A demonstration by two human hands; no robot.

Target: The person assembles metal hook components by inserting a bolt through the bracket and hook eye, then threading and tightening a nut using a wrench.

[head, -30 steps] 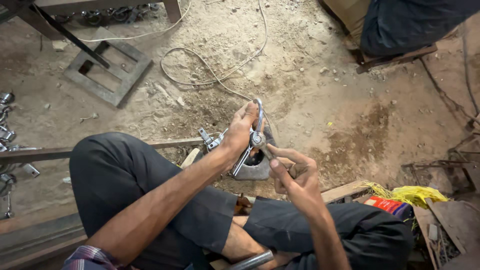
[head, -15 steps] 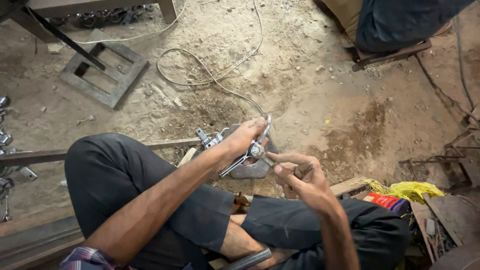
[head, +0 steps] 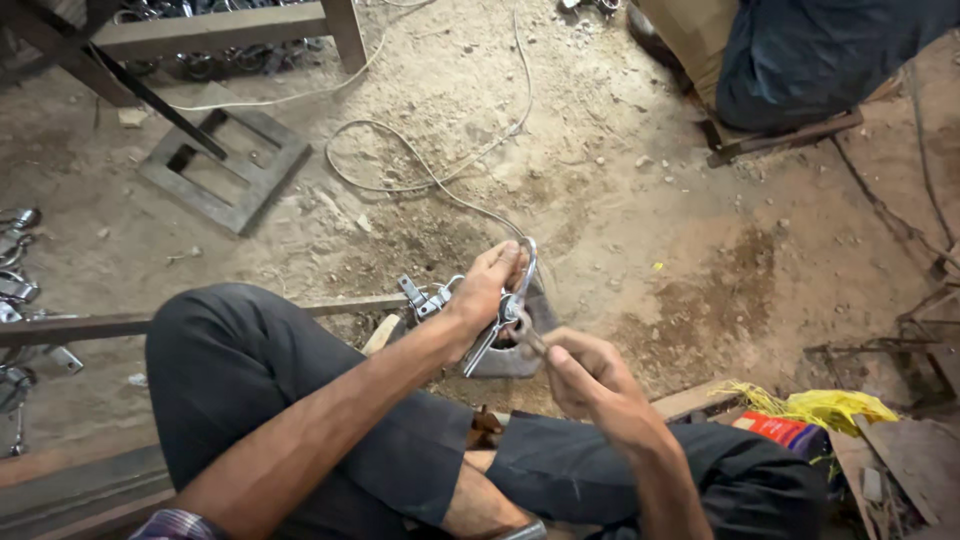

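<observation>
From the head camera, the person sits low over a dirt floor [head: 640, 200] with both knees drawn up in dark trousers. The left hand [head: 487, 290] is curled shut around a shiny metal clamp-like piece [head: 505, 310], whose curved loop rises above the fingers and whose straight arm slants down below the palm. The right hand [head: 585, 375] sits just beside it, fingers drawn together and pinching a small thin tool [head: 530, 342] whose tip meets the metal piece near its pivot — what kind of tool it is cannot be told at this size.

As a judgement, the work on this piece looks mid-way: the piece is gripped and the tool is on the joint, but the pictures do not show whether the joint is tight, loose or finished. Under the hands a grey metal block [head: 505, 360] lies on the floor, and a second bright fitting [head: 420, 297] lies just to the left of the wrist. More shiny pieces [head: 18, 260] lie at the far left edge — finished or waiting, it cannot be said.

A thin white cable [head: 430, 170] loops across the dirt, a square metal frame [head: 225, 170] lies further off, and a yellow rag [head: 825, 408] sits at the right.
</observation>
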